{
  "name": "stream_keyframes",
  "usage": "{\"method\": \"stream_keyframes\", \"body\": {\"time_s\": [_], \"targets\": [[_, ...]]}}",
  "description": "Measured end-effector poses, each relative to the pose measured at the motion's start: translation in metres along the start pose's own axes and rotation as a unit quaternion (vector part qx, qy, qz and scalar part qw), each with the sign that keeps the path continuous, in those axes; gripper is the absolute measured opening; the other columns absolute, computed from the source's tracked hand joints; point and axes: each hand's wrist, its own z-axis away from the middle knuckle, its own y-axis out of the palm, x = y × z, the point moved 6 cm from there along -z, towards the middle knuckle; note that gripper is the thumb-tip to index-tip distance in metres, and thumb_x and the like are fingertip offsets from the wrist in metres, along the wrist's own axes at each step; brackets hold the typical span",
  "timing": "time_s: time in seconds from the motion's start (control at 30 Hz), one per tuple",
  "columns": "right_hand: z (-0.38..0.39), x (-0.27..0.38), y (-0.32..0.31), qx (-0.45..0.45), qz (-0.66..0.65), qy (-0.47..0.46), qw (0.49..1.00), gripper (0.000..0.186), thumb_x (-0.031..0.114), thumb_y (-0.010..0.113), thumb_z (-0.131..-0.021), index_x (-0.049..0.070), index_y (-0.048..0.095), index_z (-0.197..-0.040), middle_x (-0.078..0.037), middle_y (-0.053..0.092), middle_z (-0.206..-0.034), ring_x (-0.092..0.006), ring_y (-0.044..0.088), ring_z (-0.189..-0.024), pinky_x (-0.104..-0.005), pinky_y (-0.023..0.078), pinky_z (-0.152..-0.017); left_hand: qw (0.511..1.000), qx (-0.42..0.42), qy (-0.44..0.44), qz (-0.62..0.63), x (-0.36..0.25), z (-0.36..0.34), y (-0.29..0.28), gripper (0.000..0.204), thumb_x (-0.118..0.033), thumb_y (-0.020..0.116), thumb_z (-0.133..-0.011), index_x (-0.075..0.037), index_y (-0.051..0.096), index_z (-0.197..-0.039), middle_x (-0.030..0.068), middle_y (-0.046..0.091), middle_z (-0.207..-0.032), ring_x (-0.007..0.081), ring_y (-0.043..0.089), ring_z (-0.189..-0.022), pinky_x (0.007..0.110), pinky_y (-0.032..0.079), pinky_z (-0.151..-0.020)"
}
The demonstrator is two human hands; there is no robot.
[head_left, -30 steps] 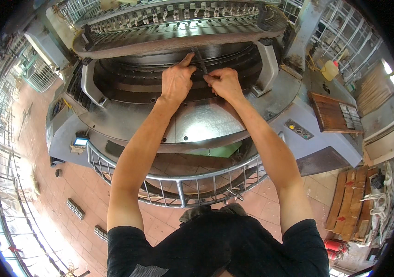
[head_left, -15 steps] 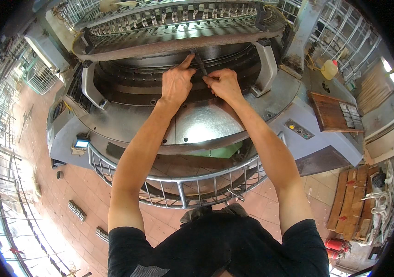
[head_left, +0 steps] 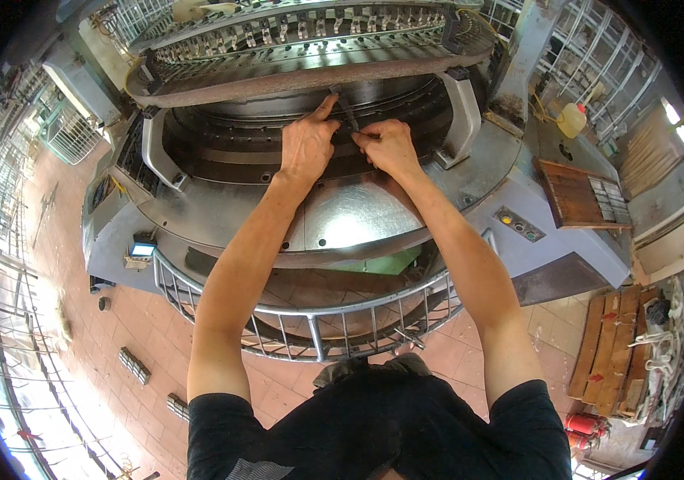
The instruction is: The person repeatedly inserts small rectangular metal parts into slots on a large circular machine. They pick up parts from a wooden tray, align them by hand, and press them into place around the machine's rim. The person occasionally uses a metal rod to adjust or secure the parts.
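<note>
Both arms reach into the round opening of a large circular knitting machine [head_left: 230, 144]. A thin dark metal strip [head_left: 347, 110] slants up from my right hand [head_left: 391, 146] towards the inner cylinder. The thumb and forefinger of that hand pinch its lower end. My left hand [head_left: 306, 144] is beside the strip, its index finger stretched to the strip's upper end and its thumb apart from the index. The other left fingers are curled in. What the strip's far end touches is too small to make out.
Overhead hangs a ring of metal fittings [head_left: 302, 28]. Curved grey brackets [head_left: 460, 120] flank the opening. In front are a polished metal plate [head_left: 358, 212] and a curved guard rail [head_left: 315, 340]. To the right are a button panel [head_left: 519, 224], a wooden board [head_left: 570, 194] and a yellowish jug [head_left: 572, 120].
</note>
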Motion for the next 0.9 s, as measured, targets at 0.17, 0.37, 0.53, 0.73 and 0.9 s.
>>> {"method": "stream_keyframes", "body": {"time_s": [0.17,0.37,0.53,0.73,0.9], "targets": [[-0.001,-0.005,0.001,-0.001,0.006,0.021,1.0,0.027,0.024,0.073,-0.084,-0.003,0.076,-0.087,-0.017,0.07,-0.072,-0.0299,0.068,-0.068,-0.0384,0.053,-0.07,1.0,0.002,0.009,-0.005,-0.002,0.0,-0.001,0.028,0.006,0.072,-0.066,-0.006,0.078,-0.091,0.0064,0.055,-0.147,0.0281,0.073,-0.094,0.039,0.06,-0.079],[0.002,0.013,0.004,-0.046,0.058,-0.048,0.996,0.02,0.016,0.069,-0.08,-0.003,0.075,-0.081,-0.025,0.07,-0.081,-0.0438,0.069,-0.08,-0.0459,0.055,-0.082,0.998,0.01,0.037,-0.049,-0.007,-0.004,-0.001,0.019,0.006,0.068,-0.07,-0.003,0.076,-0.085,0.0027,0.054,-0.149,0.0299,0.073,-0.086,0.04,0.06,-0.075],[0.012,0.035,0.019,-0.078,0.064,-0.056,0.993,0.016,0.012,0.066,-0.074,-0.004,0.071,-0.073,-0.029,0.067,-0.079,-0.0458,0.067,-0.078,-0.0487,0.055,-0.078,0.993,0.066,-0.026,-0.099,0.0,-0.006,0.003,0.034,0.004,0.063,-0.076,-0.005,0.074,-0.107,0.0084,0.067,-0.127,0.0338,0.072,-0.076,0.043,0.06,-0.069],[0.016,0.029,0.023,-0.044,0.079,0.036,0.995,0.018,0.014,0.067,-0.078,-0.003,0.073,-0.076,-0.026,0.068,-0.079,-0.0451,0.067,-0.079,-0.0471,0.054,-0.076,0.993,0.059,0.008,-0.103,-0.002,-0.004,0.0,0.063,0.002,0.06,-0.079,-0.011,0.058,-0.14,0.0191,0.073,-0.091,0.0346,0.073,-0.079,0.044,0.059,-0.069],[0.016,0.029,0.027,-0.076,0.091,-0.014,0.993,0.017,0.014,0.066,-0.077,-0.001,0.073,-0.075,-0.026,0.068,-0.08,-0.0442,0.068,-0.079,-0.0472,0.054,-0.074,0.992,0.077,-0.013,-0.096,0.004,-0.003,0.003,0.062,0.004,0.063,-0.076,-0.017,0.064,-0.135,0.0155,0.074,-0.099,0.0356,0.072,-0.084,0.046,0.059,-0.073]]}}
